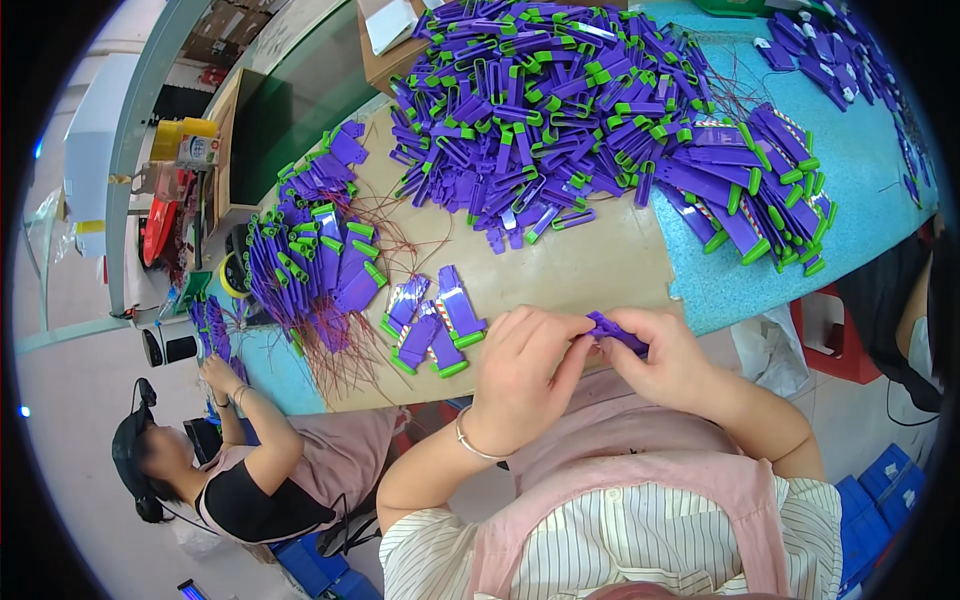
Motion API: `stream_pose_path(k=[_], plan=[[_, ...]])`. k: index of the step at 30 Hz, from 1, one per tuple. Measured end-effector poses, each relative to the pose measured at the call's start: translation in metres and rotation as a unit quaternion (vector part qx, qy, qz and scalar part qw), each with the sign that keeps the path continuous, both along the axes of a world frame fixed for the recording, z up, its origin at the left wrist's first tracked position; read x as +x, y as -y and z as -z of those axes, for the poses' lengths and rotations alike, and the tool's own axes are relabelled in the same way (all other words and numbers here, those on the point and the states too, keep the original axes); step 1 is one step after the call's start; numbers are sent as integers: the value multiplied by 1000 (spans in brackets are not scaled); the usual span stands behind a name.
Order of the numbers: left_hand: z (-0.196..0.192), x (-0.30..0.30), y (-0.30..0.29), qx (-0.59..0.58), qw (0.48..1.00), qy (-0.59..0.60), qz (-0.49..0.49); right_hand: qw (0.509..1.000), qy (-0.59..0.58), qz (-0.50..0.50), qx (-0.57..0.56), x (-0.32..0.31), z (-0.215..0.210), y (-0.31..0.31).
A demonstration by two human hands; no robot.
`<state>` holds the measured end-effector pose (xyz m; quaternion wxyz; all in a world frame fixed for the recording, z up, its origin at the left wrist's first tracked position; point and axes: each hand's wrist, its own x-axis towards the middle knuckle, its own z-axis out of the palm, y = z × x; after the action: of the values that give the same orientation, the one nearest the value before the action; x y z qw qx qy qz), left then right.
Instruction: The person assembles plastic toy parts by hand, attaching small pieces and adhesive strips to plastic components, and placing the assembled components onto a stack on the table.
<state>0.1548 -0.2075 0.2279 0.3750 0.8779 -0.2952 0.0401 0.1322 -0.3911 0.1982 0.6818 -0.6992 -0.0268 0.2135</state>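
Head view: two bare hands meet at a small, dark purple plastic piece (pixel 620 335) near the tan work board's (pixel 625 260) near edge.

The left hand (pixel 522 365) pinches the piece's left end between thumb and forefinger; the right hand (pixel 668 358) grips its other end, partly hiding it. Just left of the left hand lies a cluster of flat purple plastic parts with rounded green ends (pixel 455 305); farther left is a heap of purple-and-green parts with thin reddish wires (pixel 320 260). Beyond both hands rises a large mound of purple-and-green plastic parts (pixel 540 110). Beyond and right of the right hand, a stack of flat purple parts with green ends (pixel 745 190) rests on a pale blue surface (pixel 860 215).
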Motion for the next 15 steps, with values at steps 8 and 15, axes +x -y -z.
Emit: stream_pose_path(k=[8, 15], plan=[[8, -12, 7, -62, 988, -101, -99, 963, 236, 35, -128, -4, 11, -8], [26, -17, -3, -138, 957, -250, -55, 979, 156, 5, -127, -8, 8, -6]])
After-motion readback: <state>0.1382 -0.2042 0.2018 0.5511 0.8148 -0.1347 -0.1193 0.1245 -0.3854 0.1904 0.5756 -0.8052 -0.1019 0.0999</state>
